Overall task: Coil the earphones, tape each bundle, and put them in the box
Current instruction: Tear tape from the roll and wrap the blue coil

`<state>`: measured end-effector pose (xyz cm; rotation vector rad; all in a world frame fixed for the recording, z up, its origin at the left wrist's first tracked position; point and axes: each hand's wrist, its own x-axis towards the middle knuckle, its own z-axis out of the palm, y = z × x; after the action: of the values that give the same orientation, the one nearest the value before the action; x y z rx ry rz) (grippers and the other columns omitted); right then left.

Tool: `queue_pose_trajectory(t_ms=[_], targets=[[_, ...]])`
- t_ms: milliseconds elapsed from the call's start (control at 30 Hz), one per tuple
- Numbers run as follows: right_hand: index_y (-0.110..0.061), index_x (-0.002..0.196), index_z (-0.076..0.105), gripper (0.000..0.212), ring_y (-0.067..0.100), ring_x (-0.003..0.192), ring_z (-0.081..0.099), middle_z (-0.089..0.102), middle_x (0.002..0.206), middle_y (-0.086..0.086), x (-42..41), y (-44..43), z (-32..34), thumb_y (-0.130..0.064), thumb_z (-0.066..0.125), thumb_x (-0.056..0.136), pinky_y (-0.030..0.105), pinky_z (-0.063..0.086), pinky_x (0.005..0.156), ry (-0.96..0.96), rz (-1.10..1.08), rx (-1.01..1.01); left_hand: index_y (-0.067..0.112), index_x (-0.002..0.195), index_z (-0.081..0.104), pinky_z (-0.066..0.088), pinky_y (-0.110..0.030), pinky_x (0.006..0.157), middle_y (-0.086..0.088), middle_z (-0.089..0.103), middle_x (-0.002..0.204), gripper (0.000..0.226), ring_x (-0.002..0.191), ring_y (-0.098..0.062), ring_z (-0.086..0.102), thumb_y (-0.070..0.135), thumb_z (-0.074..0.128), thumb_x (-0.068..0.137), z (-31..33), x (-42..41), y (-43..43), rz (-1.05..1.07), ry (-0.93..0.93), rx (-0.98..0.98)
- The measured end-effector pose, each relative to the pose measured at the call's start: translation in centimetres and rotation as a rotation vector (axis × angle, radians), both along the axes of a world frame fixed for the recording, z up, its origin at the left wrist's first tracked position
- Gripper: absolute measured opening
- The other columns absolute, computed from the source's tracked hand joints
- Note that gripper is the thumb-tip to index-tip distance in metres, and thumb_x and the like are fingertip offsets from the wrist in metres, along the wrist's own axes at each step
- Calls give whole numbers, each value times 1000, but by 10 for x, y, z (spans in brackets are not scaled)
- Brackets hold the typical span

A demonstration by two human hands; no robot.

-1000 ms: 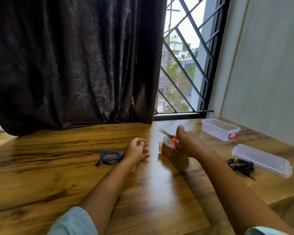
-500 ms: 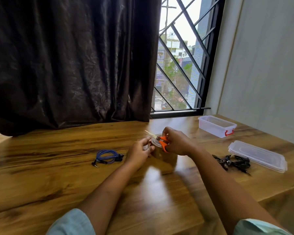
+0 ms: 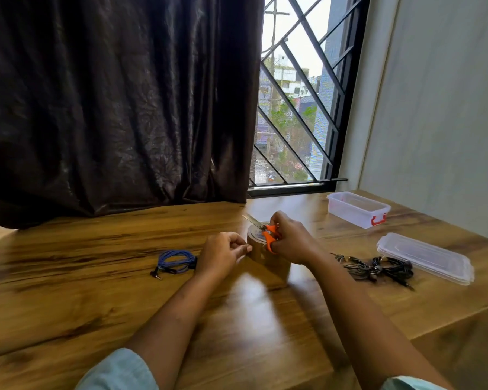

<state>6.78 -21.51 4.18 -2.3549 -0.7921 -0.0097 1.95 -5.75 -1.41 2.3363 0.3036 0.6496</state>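
A roll of brown tape (image 3: 255, 247) stands on the wooden table (image 3: 96, 277) between my hands. My right hand (image 3: 292, 239) grips orange-handled scissors (image 3: 265, 230) and rests on top of the roll, blades pointing left and away. My left hand (image 3: 223, 253) has its fingertips pinched against the roll's left side; the tape end itself is too small to make out. A coiled blue earphone (image 3: 175, 261) lies just left of my left hand. Tangled black earphones (image 3: 378, 268) lie to the right of my right forearm. The clear box (image 3: 358, 209) with a red latch stands open at the back right.
The box's clear lid (image 3: 426, 257) lies flat near the table's right edge, beside the black earphones. A dark curtain (image 3: 110, 108) hangs behind the table's far edge, with a barred window (image 3: 299, 108) to its right. A pale wall borders the right side.
My left hand has moved right from beside the blue coil to the tape roll and now pinches at its side. My right hand stays on the roll with the scissors.
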Motion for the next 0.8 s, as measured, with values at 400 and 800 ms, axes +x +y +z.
queue_pose_trajectory(t_ms=[400,800], targets=[[-11,106,42,31,34,88,59,60,102,16,5,9,1,-15,64,84,35,43,70,-152,-131,-27,22,85,71,44,-23,62,9,58,83,7,74,-5,51,29,68,84,4,-4,0,45,38,146],[-9,128,53,36,29,121,52,51,134,7,-5,55,69,-5,49,93,34,45,80,-412,-49,-894,27,76,68,36,-16,54,11,61,76,11,68,3,50,19,70,82,8,-6,2,44,32,23]])
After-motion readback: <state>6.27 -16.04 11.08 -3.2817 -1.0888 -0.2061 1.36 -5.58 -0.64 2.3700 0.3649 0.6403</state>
